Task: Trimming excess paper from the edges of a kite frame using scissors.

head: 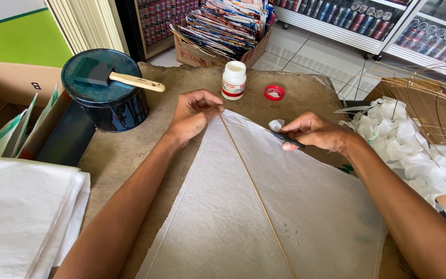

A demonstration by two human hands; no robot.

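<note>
A large sheet of thin white paper (223, 217) lies on the brown table (125, 155), one corner pointing away from me. A thin wooden stick (256, 194) runs along its middle to that corner. My left hand (194, 116) pinches the paper and the stick's tip at the far corner. My right hand (316, 133) rests on the paper's right edge and grips a slim black tool (286, 139); just past its tip sits a small white scrap (276, 124).
An uncapped white glue bottle (234, 80) and its red cap (274, 92) stand beyond the paper. At left are a dark round tin (112, 101) with a foam brush (122, 77) on top, a cardboard box (11, 103), and folded white sheets (21, 212). Crumpled white paper (409, 144) is piled at right.
</note>
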